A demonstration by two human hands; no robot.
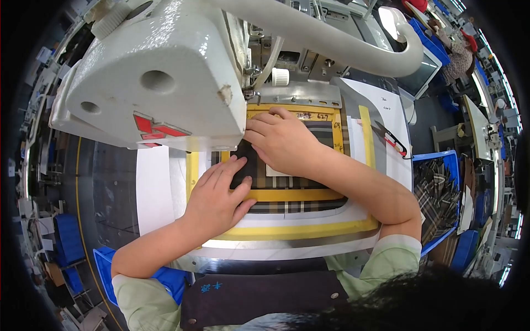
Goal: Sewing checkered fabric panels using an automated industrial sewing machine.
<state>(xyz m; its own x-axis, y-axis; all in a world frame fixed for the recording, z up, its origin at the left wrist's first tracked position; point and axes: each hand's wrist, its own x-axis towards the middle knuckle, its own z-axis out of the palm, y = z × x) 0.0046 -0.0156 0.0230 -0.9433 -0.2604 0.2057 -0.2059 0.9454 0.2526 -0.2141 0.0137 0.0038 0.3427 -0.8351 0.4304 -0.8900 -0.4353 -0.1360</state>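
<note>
A flat yellow frame (298, 195) lies over dark plaid fabric (309, 206) under the sewing machine's head (165, 60). Inside the frame a plain dark piece (241, 175) rests on the plaid, beside a small pale rectangle (276, 171). My left hand (218, 193) presses on the dark piece and the frame's near left part, its fingers apart. Farther in, my right hand (281, 138) lies palm down near the frame's far side, fingers stretched left and slightly bent. Its fingertips come close to the machine head, and what lies beneath its palm is hidden.
Yellow tape (292, 230) edges the white work sheet. Red-and-black thread snips (395, 143) lie at its right. A blue bin (455, 165) of plaid pieces stands at the right, another blue bin (105, 265) at lower left. A thick white hose (353, 47) arches overhead.
</note>
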